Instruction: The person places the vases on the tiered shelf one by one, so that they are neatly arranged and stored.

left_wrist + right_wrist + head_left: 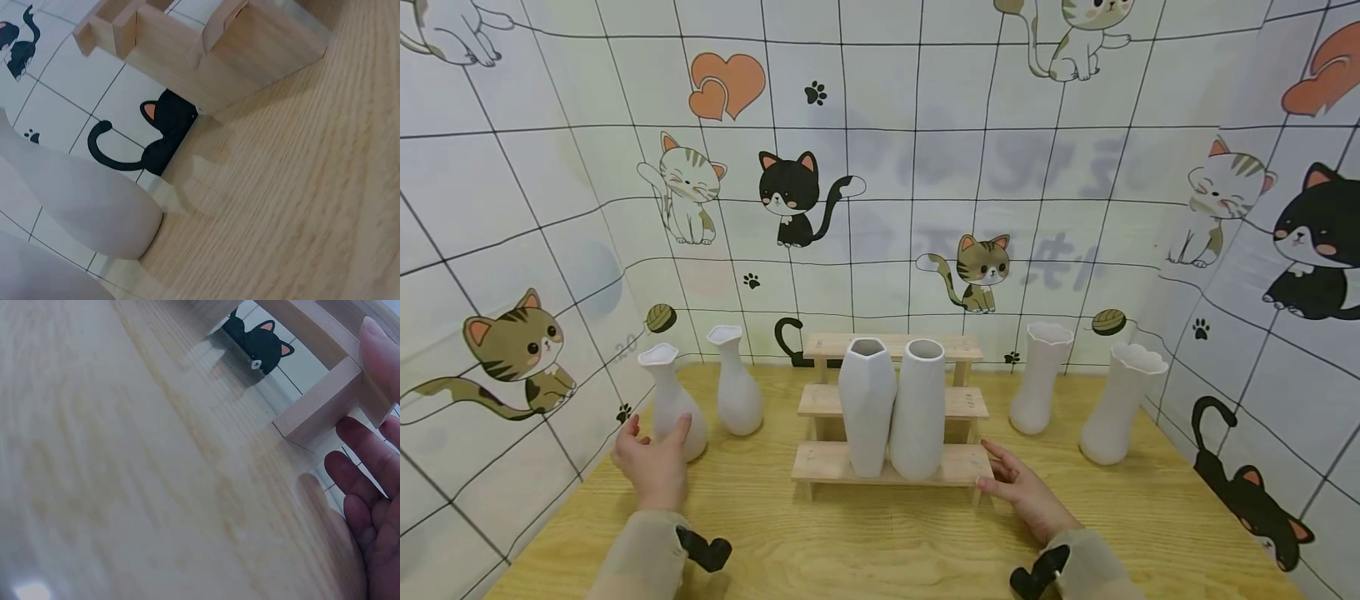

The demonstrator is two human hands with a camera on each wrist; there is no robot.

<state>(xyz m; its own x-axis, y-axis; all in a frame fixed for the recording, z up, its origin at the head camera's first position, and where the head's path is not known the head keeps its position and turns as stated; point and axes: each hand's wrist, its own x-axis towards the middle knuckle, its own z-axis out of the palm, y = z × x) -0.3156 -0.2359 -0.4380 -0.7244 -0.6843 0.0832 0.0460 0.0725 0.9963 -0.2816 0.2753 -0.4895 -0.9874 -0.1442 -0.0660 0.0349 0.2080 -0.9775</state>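
Observation:
My left hand (653,467) is at the near side of a white, narrow-necked vase (662,375), its thumb in front of the body and its fingers spread to the left. A matching vase (739,392) stands to the right of it; both also show in the left wrist view, where the hand is out of sight. A three-step wooden display stand (820,462) carries a faceted white vase (867,408) and a smooth white vase (919,408) on its lowest step. My right hand (1022,492) pinches this step's right end between thumb and fingers.
Two white vases with wavy rims, one nearer the stand (1036,383) and one farther right (1116,408), stand on the wooden table (850,550). A cat-patterned sheet (880,167) closes off the back and both sides.

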